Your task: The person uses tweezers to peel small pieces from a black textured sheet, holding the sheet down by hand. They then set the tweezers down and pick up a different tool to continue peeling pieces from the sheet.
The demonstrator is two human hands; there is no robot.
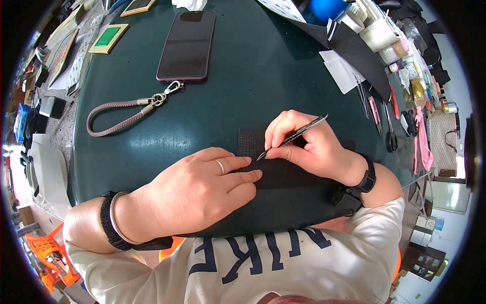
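A flat black textured sheet (289,175) lies near the table's front edge, with rows of small raised marks on its left part. My left hand (197,185) rests over the sheet's left side, fingers stretched out and fingertips touching it. Between thumb and fingers my right hand (309,144) pinches slim black tweezers (299,133). Their fine silvery tip points down and left at the marked part, close to my left fingertips. Whether the tip grips anything is too small to tell.
A smartphone (187,45) with a braided wrist strap (117,105) lies at the back left of the dark green table (253,86). Small framed green pad (108,37) beyond. On the right lie metal tweezers (361,95), scissors (391,134), a curved black strip (360,58) and white cards (340,70).
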